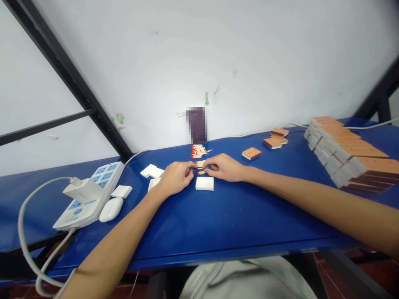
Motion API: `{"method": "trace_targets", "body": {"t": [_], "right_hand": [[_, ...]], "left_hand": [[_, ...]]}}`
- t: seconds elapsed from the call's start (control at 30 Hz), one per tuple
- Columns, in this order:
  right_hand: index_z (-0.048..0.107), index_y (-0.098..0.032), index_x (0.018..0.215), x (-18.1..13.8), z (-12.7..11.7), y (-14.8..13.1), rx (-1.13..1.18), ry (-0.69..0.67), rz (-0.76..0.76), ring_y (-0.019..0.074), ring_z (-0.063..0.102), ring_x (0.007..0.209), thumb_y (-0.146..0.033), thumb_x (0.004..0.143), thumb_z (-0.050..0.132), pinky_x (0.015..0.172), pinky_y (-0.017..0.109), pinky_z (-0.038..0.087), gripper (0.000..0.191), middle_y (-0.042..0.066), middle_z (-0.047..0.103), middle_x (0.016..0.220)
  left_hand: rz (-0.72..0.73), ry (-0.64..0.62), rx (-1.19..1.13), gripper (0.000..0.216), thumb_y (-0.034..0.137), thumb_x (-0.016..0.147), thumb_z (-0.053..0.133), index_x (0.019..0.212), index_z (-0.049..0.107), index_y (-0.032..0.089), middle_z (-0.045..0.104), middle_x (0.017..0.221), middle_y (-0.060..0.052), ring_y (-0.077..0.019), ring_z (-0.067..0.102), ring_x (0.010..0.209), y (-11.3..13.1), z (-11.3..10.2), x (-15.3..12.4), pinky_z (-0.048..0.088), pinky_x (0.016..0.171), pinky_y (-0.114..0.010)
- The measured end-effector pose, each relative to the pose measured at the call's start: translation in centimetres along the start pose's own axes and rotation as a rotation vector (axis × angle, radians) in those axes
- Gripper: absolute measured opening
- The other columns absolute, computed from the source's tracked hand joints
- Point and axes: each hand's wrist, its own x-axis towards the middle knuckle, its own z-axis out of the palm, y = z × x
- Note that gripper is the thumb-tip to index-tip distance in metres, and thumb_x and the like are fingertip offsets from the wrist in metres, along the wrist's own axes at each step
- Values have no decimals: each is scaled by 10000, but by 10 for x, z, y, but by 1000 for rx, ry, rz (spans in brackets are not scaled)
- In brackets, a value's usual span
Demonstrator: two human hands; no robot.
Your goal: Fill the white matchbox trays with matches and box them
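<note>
A short row of red-tipped matches lies on the blue table between my two hands. My left hand, its fingers curled, presses a fingertip to the red-headed end of that row. From the other side my right hand bends its index finger and thumb onto the bare ends of the sticks. One or more loose matches lie just below the row, close to both thumbs. Nearer to me is a small white box piece, flat on the table. Beyond my fingers a larger pile of matches is spread out.
White box pieces lie left of my left hand, one partly hidden. A power strip with a plugged-in adapter, a white earphone case and cables are farther left. Orange matchboxes and a large matchbox stack stand right.
</note>
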Motion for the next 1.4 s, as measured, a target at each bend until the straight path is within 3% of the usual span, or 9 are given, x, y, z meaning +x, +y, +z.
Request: {"method": "trace_targets", "body": {"t": [0.27, 0.73, 1.13, 1.4], "right_hand": [[730, -184, 965, 0, 0, -2, -23, 10, -33, 103, 480, 613, -238, 886, 536, 600, 239, 279, 216, 11, 661, 742], [722, -178, 921, 0, -2, -3, -15, 3, -58, 100, 447, 583, -244, 891, 517, 590, 242, 269, 217, -8, 606, 677], [729, -171, 892, 0, 0, 2, -45, -2, -135, 121, 504, 635, -282, 922, 492, 609, 249, 293, 264, 24, 667, 752], [700, -172, 845, 0, 1, 1, -28, 0, -84, 113, 478, 608, -266, 917, 493, 600, 246, 281, 238, 11, 648, 717]], "left_hand": [[-33, -7, 28, 321, 235, 867, 483, 1103, 702, 232, 696, 724, -13, -158, 602, 615, 2, -1, -1, 390, 582, -243], [-20, -15, 1, 321, 236, 865, 480, 1102, 696, 231, 669, 671, 2, -152, 581, 592, 2, -1, 0, 375, 576, -240], [-33, -30, 5, 336, 245, 864, 480, 1111, 707, 222, 694, 695, -11, -152, 593, 595, 2, 0, 0, 382, 578, -245], [-45, -50, -18, 333, 238, 873, 469, 1091, 720, 224, 684, 654, 3, -147, 584, 565, 6, -2, -1, 377, 568, -245]]}}
